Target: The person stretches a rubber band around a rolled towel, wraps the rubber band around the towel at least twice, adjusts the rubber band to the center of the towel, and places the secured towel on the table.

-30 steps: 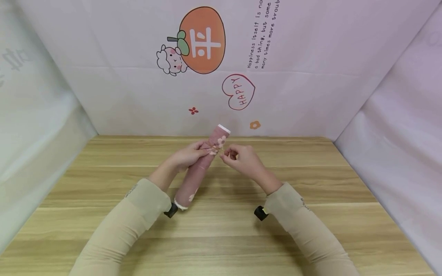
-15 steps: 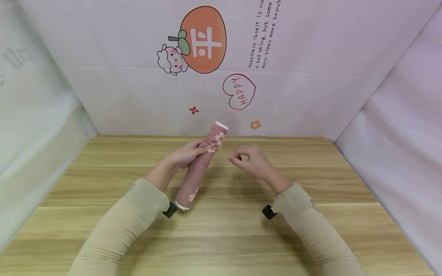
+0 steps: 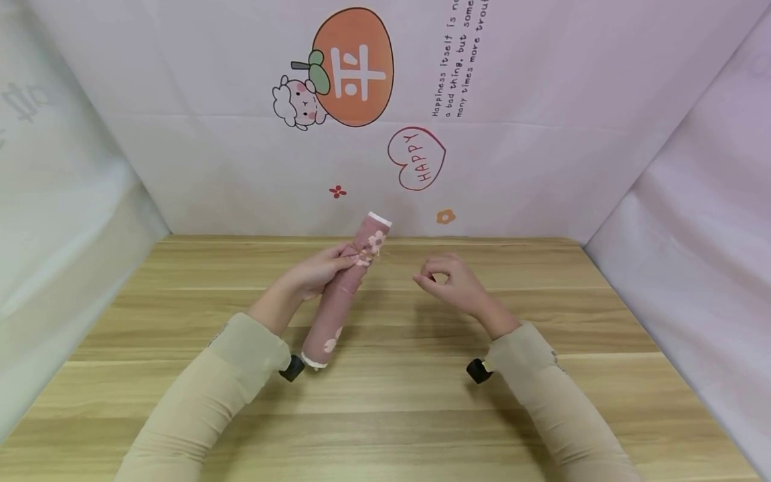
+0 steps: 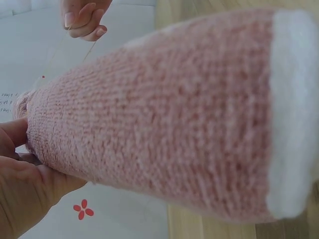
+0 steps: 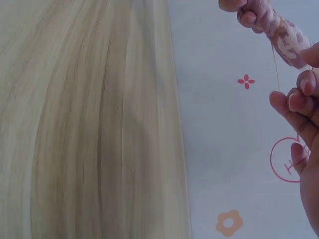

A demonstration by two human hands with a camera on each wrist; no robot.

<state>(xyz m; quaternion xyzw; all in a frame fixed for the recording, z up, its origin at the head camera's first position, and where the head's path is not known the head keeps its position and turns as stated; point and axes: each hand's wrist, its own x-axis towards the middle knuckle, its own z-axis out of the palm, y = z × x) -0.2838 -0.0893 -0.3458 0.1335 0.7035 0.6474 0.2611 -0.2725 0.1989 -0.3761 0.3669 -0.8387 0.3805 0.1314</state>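
Your right grip [image 3: 456,284] had drawn farther from the rolled towel [image 3: 337,311], stretching the thin band [image 5: 275,64] it pinched; band work judged unfinished. Your left grip [image 3: 317,273] held the towel slanted over the counter [image 3: 385,428], toward its far edge.

Head view high, wrist views nearer, shared backdrop [image 3: 415,100]

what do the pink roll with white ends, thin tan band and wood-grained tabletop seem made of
The pink roll with white ends: soft, matte fabric, probably terry, given its nubby texture. The thin tan band: perhaps rubber, running straight to the right hand; finish too fine to judge. The wood-grained tabletop: wood or laminate, satin sheen, streaky grain.
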